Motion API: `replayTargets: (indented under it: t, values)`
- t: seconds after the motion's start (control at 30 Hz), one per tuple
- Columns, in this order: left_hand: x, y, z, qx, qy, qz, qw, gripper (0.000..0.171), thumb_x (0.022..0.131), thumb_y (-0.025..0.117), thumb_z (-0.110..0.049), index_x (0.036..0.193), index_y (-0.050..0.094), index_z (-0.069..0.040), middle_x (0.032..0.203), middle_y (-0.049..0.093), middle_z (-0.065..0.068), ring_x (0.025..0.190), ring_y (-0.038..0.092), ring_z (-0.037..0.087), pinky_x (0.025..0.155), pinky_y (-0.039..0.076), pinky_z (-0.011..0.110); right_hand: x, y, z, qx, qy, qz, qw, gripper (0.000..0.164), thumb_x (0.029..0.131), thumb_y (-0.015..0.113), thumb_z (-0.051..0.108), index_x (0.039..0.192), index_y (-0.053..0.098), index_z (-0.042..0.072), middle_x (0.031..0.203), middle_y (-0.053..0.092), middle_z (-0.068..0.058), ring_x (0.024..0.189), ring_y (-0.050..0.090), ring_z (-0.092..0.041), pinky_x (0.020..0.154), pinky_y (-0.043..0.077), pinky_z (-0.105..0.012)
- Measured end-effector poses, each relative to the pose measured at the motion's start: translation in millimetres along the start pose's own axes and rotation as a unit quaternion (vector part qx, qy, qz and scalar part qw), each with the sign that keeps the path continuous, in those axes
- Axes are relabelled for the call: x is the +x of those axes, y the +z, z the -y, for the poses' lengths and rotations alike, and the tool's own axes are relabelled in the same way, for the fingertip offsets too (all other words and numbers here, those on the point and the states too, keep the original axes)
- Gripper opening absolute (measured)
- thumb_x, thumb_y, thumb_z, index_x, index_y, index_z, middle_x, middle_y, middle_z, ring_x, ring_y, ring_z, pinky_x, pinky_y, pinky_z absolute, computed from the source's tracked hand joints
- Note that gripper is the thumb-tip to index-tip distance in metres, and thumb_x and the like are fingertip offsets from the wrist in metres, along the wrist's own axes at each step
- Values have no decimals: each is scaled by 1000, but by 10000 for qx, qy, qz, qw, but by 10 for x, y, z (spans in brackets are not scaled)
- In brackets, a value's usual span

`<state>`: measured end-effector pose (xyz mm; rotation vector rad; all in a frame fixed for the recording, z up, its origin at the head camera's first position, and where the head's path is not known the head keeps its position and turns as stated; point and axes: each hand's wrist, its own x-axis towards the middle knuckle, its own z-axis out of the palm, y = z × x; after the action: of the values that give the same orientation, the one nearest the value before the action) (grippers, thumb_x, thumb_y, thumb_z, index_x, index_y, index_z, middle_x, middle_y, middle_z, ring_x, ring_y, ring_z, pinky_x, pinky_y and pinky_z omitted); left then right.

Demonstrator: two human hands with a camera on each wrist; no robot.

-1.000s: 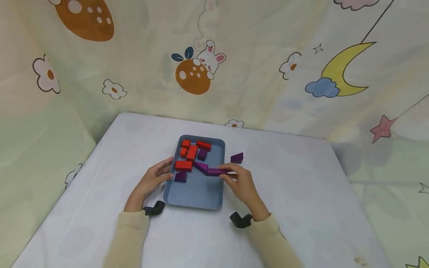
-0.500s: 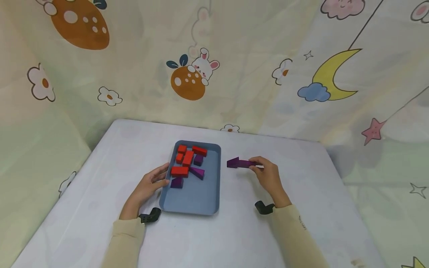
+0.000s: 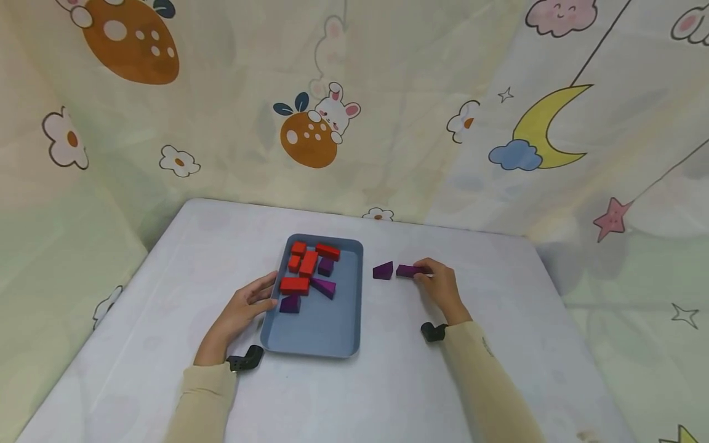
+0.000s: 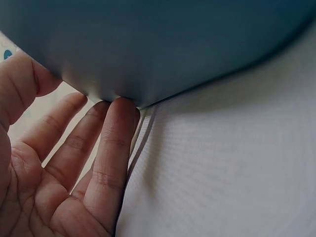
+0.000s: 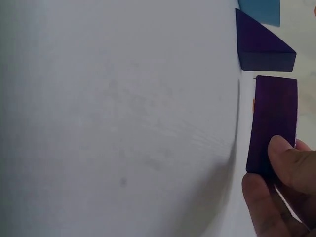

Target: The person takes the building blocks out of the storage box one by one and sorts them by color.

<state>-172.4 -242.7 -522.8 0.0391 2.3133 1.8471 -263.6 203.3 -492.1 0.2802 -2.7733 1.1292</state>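
The blue-grey tray (image 3: 332,332) holds several red blocks (image 3: 295,285) and purple ones, among them a wedge (image 3: 324,288). My left hand (image 3: 244,311) rests at the tray's left side; in the left wrist view its straight fingers (image 4: 111,148) touch the outer wall, with the thumb by the rim. Right of the tray, my right hand (image 3: 441,288) pinches one end of a purple rectangular block (image 5: 274,113) between thumb and fingers. Just left of that block, a purple slanted block (image 3: 383,271) lies on the table, with a narrow gap between them.
A white-covered table (image 3: 343,400) bears the tray. Behind it hangs a pale cloth (image 3: 404,123) printed with cartoons. A black wrist mount (image 3: 246,358) sits on the left wrist, another mount (image 3: 434,332) on the right.
My right hand has carried the rectangular block from over the tray to the table at its right, first overlapping the slanted block, now apart from it. My left hand stays at the tray.
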Motion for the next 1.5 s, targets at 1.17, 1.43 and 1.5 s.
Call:
replayTargets:
  t: [1.17,1.43,1.5]
  values:
    - [32,-41,14,-60,121,37,9999,71,103,71,-8,167,41,-5,168,44,21,146,51,43,105,47,26,-65,669,1361,1252,-155,889,9880,31,99,74,-1,130,71,-5,129,74,-20,120,71,-37,103,57,-48]
    - [6,-32,-16,-53,109,42,9999,71,103,71,-9,167,40,-4,167,44,23,146,51,44,107,48,29,-83,970,1477,827,224,1359,9870,34,96,80,4,129,74,2,130,74,-16,123,69,-35,103,57,-50]
    - [2,-35,-16,-29,95,20,9999,71,103,71,-9,167,40,-4,167,44,23,146,51,44,107,48,30,-84,1017,1498,603,244,1475,9869,35,95,83,5,129,74,3,128,74,-17,120,68,-35,104,56,-50]
